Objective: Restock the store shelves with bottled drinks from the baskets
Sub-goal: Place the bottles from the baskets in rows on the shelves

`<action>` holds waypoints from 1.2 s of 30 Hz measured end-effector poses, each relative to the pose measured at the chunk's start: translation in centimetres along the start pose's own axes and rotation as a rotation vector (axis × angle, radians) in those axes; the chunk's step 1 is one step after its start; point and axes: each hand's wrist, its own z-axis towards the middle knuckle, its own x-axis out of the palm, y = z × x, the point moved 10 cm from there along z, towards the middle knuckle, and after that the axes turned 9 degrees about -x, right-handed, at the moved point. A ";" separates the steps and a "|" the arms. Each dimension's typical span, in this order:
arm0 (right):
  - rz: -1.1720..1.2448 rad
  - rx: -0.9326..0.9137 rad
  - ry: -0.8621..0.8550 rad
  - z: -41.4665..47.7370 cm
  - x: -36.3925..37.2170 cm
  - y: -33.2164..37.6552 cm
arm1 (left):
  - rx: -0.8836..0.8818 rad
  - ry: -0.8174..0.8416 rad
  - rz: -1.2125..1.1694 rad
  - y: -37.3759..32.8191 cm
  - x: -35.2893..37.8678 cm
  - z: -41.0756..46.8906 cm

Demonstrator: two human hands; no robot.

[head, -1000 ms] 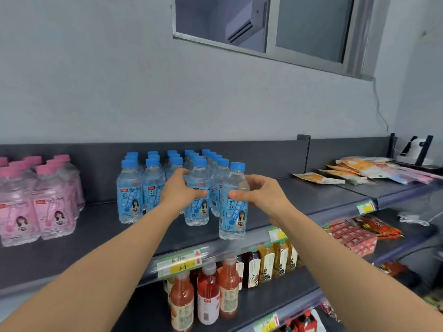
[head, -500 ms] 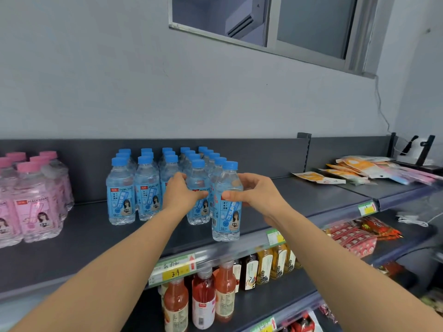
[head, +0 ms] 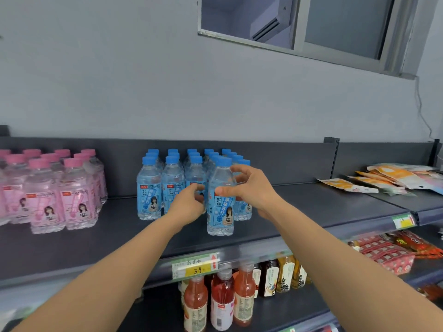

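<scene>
A long dark grey metal shelf [head: 311, 212] carries a block of clear plastic bottles with blue caps and blue labels [head: 172, 185], upright in rows. One more blue-capped bottle [head: 220, 212] stands just in front of the block. The right hand [head: 249, 188] curls loosely around it, fingers [head: 236, 170] spread, thumb on the label. The left hand [head: 189, 204] has fingers bunched beside it; whether they pinch a bottle cannot be told.
</scene>
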 end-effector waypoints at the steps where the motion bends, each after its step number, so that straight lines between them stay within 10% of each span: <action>1: -0.029 -0.016 -0.002 0.4 0.6 0.4 | 0.005 0.024 0.004 0.3 -0.3 -0.3; 36: -0.750 -0.206 -0.053 3.8 5.9 1.9 | 0.015 0.031 0.010 2.3 -1.9 -1.7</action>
